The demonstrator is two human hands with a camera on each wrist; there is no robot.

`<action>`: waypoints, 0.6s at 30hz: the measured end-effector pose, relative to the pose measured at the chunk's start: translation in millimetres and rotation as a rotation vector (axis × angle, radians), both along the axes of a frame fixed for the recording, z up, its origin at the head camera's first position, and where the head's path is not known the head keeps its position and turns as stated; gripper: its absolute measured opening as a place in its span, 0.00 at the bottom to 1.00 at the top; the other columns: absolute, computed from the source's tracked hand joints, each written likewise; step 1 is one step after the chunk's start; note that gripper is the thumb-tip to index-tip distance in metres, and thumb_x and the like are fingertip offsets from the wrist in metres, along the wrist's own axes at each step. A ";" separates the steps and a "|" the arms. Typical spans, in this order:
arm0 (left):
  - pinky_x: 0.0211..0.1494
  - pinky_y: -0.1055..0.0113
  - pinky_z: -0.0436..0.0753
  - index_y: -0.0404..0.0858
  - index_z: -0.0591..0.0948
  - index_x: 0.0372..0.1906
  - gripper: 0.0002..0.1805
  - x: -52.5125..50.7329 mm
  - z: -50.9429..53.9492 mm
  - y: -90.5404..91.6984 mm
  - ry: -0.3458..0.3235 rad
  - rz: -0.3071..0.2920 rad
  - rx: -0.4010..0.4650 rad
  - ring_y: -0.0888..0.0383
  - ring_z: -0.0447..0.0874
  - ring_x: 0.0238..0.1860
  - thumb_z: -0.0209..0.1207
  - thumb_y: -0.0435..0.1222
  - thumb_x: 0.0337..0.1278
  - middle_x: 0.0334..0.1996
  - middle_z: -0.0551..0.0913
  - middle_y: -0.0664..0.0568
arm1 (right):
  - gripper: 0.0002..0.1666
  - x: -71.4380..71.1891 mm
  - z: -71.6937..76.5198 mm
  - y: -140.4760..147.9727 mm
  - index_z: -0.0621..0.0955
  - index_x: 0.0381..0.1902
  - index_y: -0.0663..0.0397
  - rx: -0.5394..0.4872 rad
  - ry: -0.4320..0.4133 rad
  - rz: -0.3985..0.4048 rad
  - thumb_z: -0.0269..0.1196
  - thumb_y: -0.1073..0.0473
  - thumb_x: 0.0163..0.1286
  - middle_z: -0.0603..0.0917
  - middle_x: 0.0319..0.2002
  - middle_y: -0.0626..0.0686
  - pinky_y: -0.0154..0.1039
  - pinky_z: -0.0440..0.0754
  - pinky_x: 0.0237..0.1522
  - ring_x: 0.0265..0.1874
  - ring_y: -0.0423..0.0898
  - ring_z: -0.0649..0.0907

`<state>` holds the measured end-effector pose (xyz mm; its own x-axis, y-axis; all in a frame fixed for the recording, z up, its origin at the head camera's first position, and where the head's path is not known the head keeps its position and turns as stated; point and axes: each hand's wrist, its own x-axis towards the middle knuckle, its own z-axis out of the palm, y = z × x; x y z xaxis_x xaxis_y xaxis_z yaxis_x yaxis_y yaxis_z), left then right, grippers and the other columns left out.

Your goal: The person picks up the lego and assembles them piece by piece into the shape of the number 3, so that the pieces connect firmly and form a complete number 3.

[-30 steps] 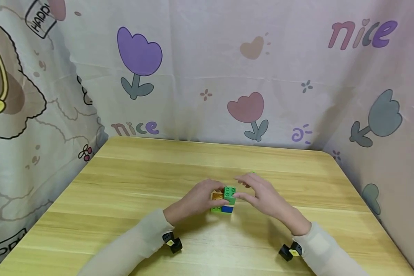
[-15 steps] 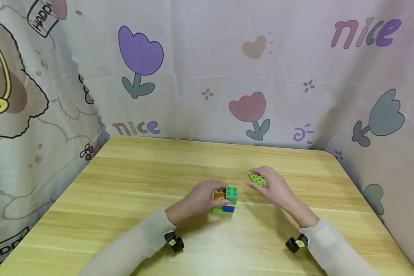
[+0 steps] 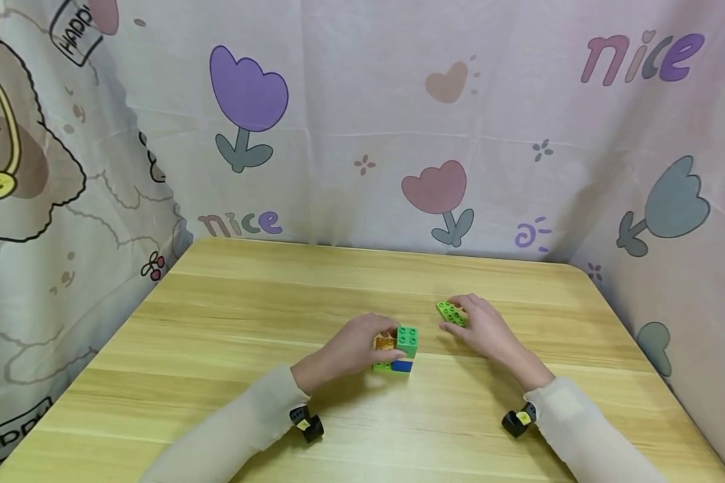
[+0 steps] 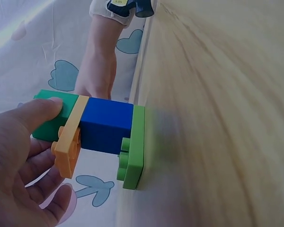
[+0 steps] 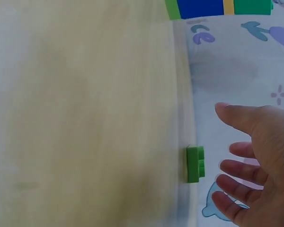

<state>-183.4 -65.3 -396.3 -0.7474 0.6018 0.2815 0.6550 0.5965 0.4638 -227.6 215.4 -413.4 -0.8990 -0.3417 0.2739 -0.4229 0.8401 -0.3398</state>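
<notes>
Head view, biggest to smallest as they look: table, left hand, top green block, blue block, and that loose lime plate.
1. Table
2. Left hand
3. Top green block and loose lime plate: too alike to rank, and the plate lies farther away.
4. Blue block: just a strip shows.

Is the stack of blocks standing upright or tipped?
Upright. The head view shows the green block on top, studs up, the blue block beneath.

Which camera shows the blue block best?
The left wrist view: the blue block is largest and almost uncovered there. The head view shows a small strip; the right wrist view cuts it off at the top.
</notes>
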 end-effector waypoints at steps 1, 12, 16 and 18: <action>0.45 0.66 0.77 0.46 0.83 0.44 0.15 0.0 0.1 0.1 0.000 0.000 -0.003 0.65 0.77 0.40 0.66 0.50 0.58 0.36 0.82 0.61 | 0.33 -1.2 -1.1 0.6 0.77 0.59 0.60 0.005 -0.003 -0.008 0.70 0.46 0.62 0.81 0.49 0.59 0.55 0.77 0.48 0.46 0.56 0.80; 0.46 0.66 0.77 0.45 0.81 0.51 0.23 1.3 1.5 -1.3 -0.021 0.004 -0.013 0.65 0.77 0.40 0.66 0.54 0.56 0.38 0.81 0.62 | 0.36 -9.5 -7.4 5.6 0.75 0.60 0.63 0.023 -0.085 -0.050 0.70 0.45 0.62 0.80 0.47 0.59 0.55 0.75 0.49 0.46 0.57 0.79; 0.48 0.64 0.78 0.44 0.78 0.55 0.27 1.5 1.9 -1.7 -0.022 0.006 -0.001 0.63 0.77 0.42 0.66 0.54 0.55 0.41 0.81 0.60 | 0.37 -11.2 -6.6 6.2 0.75 0.59 0.64 0.036 -0.107 -0.057 0.70 0.45 0.61 0.81 0.46 0.59 0.55 0.76 0.49 0.45 0.57 0.80; 0.49 0.64 0.78 0.44 0.78 0.56 0.27 1.3 2.5 -1.8 -0.019 0.005 0.006 0.63 0.77 0.43 0.66 0.54 0.55 0.42 0.81 0.59 | 0.37 -12.3 -6.4 6.5 0.75 0.59 0.65 0.044 -0.115 -0.058 0.70 0.45 0.61 0.81 0.45 0.59 0.55 0.76 0.48 0.44 0.56 0.80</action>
